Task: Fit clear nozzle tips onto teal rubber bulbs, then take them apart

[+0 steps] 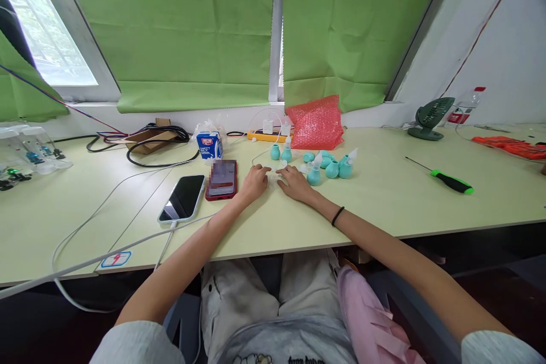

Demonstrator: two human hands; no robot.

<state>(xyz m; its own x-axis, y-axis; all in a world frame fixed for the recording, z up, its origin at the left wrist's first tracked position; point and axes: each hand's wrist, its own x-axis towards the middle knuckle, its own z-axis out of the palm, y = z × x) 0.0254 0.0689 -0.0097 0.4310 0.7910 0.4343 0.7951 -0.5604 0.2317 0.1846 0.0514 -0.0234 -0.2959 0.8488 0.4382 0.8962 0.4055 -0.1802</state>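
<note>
My left hand [255, 183] rests on the pale table, its index finger stretched toward small clear-white pieces [273, 178] lying between my hands. Opposite it, my right hand [296, 183] lies with fingers extended and thumb apart, close to the same pieces. Nothing shows gripped in either hand, though the small pieces are hard to make out. Just beyond my fingers stand a teal rubber bulb [275, 152] and another teal bulb with a clear tip [286, 154]. To the right of my right hand sits a group of several teal bulbs [332, 169], some with clear pointed tips.
Left of my hands lie a red-cased phone [220, 180] and a white-edged phone [182, 198] on a cable. Behind are a milk carton [210, 145], an orange power strip [265, 136] and a red bubble-wrap pouch [315, 124]. A screwdriver [451, 180] and small fan [430, 118] are at right.
</note>
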